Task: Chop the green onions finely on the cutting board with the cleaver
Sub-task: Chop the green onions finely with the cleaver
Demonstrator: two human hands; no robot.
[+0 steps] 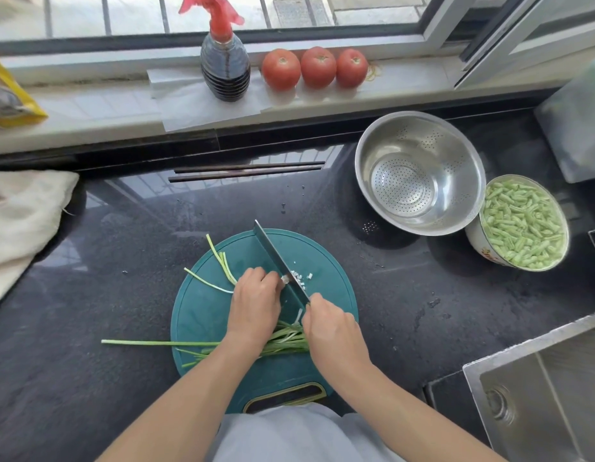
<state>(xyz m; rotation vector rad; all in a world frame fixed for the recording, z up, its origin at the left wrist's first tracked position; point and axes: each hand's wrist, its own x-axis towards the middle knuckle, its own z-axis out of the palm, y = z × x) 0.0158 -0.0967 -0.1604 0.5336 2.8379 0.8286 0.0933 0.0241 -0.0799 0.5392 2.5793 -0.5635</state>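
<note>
A big window [222, 11] runs along the top, with three tomatoes [317, 66] on its sill. Below is a dark, shiny counter [106, 245]. A round green cutting board [202, 315] lies on it. The green onions [282, 341] lie across the board. The right hand [332, 331] grips the cleaver [276, 258]. The left hand [254, 301] curls over some onions beside the blade. Tiny cut bits [299, 276] sit by the blade.
</note>
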